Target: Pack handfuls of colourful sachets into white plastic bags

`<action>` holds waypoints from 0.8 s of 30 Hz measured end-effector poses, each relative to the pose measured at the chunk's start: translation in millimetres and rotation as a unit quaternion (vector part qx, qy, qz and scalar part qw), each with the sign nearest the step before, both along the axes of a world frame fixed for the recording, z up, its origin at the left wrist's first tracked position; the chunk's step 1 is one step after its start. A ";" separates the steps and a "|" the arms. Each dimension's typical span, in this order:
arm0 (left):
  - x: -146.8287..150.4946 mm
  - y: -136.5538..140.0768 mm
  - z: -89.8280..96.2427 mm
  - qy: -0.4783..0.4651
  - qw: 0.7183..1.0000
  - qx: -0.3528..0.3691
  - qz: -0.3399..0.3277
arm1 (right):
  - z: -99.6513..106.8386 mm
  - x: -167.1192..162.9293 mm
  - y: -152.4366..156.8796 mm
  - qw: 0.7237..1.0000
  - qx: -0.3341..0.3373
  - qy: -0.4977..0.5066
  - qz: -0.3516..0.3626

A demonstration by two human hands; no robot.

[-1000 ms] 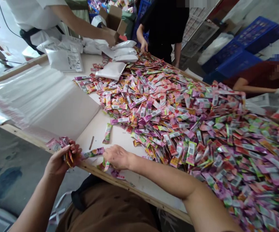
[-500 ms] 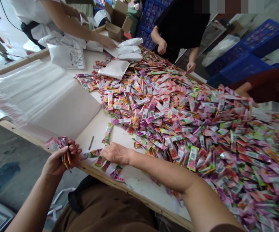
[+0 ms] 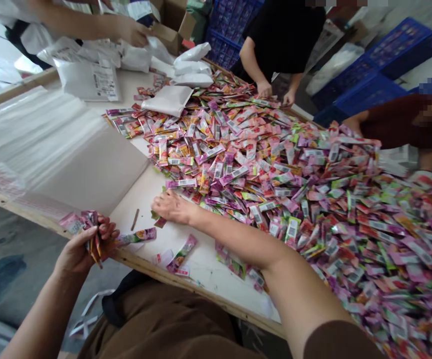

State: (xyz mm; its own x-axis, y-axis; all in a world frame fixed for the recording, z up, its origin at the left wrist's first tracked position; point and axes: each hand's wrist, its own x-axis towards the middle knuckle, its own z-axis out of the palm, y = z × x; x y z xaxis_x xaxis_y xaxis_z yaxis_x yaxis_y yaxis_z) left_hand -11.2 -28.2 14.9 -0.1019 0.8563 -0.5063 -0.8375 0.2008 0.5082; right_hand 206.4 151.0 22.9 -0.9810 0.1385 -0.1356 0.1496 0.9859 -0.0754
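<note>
My left hand (image 3: pixel 85 244) is closed round a bunch of stick sachets (image 3: pixel 72 223), pink, purple and orange, at the table's front edge. My right hand (image 3: pixel 173 207) reaches across the white table top with its fingers pinched on a few sachets (image 3: pixel 159 221); green and dark red ends stick out beneath the fingers, and the rest is hidden. A purple sachet (image 3: pixel 141 236) lies just right of my left hand. Another purple sachet (image 3: pixel 182 253) rests near the front edge. Beyond my right hand spreads a large heap of printed sachets (image 3: pixel 246 164).
A stack of clear and white plastic bags (image 3: pixel 66 144) covers the table's left side. Filled white mailer bags (image 3: pixel 89 80) and a cardboard box (image 3: pixel 171 30) stand at the back. Co-workers' hands (image 3: pixel 264 89) are at the far side. Blue crates (image 3: pixel 369 94) are behind.
My right hand has moved away from the front edge, up to the green sachet, which it now covers. Green and red sachets have left the front edge. A co-worker's hands have come down onto the heap.
</note>
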 end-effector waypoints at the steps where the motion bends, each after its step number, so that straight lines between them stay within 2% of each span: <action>1: 0.4 0.6 1.7 0.005 1.000 -0.004 -0.007 | 2.0 -2.9 3.9 1.000 -0.016 -0.012 -0.003; 3: 5.1 3.1 4.9 0.045 0.999 -0.023 -0.022 | 8.9 -6.1 2.7 0.995 -0.067 0.005 -0.069; 5: 17.2 7.6 7.6 0.101 0.992 -0.056 -0.046 | 18.6 -6.4 -11.7 0.966 -0.169 0.071 -0.182; 7: 36.8 13.6 9.8 0.133 0.985 -0.082 -0.070 | 27.7 -5.1 -36.2 0.896 -0.320 0.156 -0.266; 9: 60.2 19.4 11.8 0.124 0.986 -0.082 -0.079 | 32.7 -3.1 -63.5 0.799 -0.442 0.253 -0.319; 11: 82.1 23.7 13.8 0.113 0.987 -0.071 -0.088 | 32.4 0.5 -86.2 0.698 -0.493 0.352 -0.380; 13: 99.0 26.0 16.3 0.111 0.983 -0.064 -0.132 | 27.6 6.9 -101.0 0.618 -0.504 0.415 -0.439; 14: 105.3 26.7 17.8 0.112 0.979 -0.060 -0.161 | 24.1 11.3 -105.6 0.595 -0.507 0.427 -0.455; 15: 110.5 27.2 19.4 0.113 0.975 -0.052 -0.183 | 20.3 16.2 -109.1 0.588 -0.505 0.432 -0.462; 16: 115.0 27.6 21.2 0.112 0.973 -0.042 -0.198 | 16.4 21.5 -111.7 0.596 -0.495 0.432 -0.462; 17: 118.9 28.0 22.9 0.107 0.972 -0.035 -0.206 | 12.8 26.8 -113.9 0.621 -0.472 0.425 -0.460; 19: 126.4 28.5 26.4 0.094 0.972 -0.030 -0.214 | 7.7 36.3 -117.9 0.701 -0.378 0.387 -0.464; 21: 134.4 28.4 29.4 0.096 0.970 -0.029 -0.222 | 6.4 43.0 -120.8 0.779 -0.251 0.319 -0.477; 23: 142.2 27.8 32.1 0.127 0.966 -0.023 -0.226 | 9.4 46.8 -121.2 0.825 -0.160 0.250 -0.480; 24: 145.3 27.5 33.2 0.144 0.962 -0.021 -0.231 | 12.0 48.3 -119.8 0.837 -0.146 0.223 -0.478</action>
State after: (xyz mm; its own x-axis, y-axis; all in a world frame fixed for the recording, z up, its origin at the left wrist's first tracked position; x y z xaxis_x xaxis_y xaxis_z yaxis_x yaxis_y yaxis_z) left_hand 134.1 -0.7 48.1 0.1438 0.8237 -0.5486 -0.4790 0.5430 0.6897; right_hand 254.8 31.2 34.9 -0.4035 0.9136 0.0507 0.7516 0.3626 -0.5510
